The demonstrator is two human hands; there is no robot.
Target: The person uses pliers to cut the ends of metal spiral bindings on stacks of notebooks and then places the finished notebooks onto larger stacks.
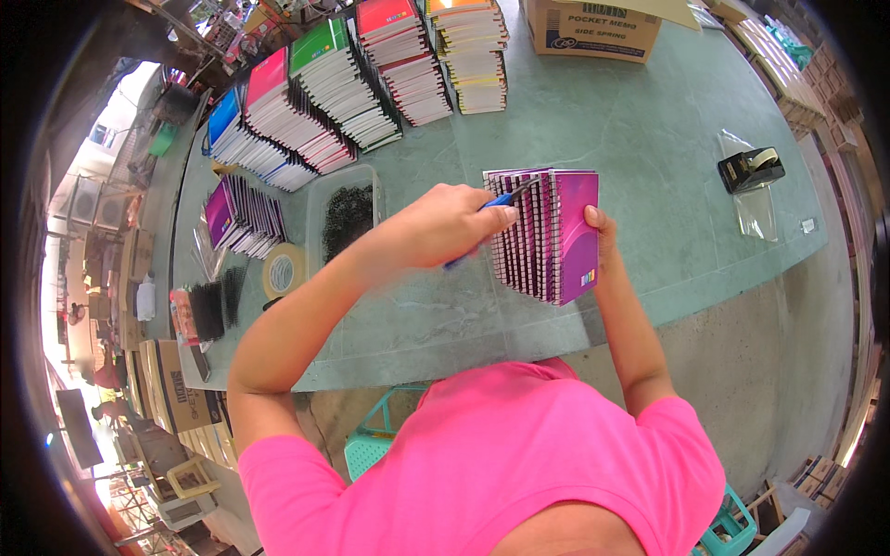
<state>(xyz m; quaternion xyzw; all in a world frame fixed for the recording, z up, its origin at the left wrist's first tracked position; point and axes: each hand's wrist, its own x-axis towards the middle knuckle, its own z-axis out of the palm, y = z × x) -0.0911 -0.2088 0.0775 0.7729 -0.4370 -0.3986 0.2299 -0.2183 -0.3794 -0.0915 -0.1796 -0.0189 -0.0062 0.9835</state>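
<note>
My left hand [452, 222] is closed around blue-handled pliers [500, 199]. The dark jaws reach the top end of the wire bindings on a fanned stack of purple spiral notebooks [577, 227]. My right hand [603, 232] grips that stack at its right edge, with the thumb on the front cover. The notebooks stand tilted near the table's front edge, their bound sides spread toward the left. Part of the pliers' handles is hidden by my left hand.
Piled notebooks [320, 79] in several colours line the back left of the green table [640, 130]. Nearer are purple notebooks [243, 218], a clear bin [369, 176] of black coils, and a tape roll [283, 270]. A cardboard box [593, 32] and tape dispenser [751, 170] stand farther right.
</note>
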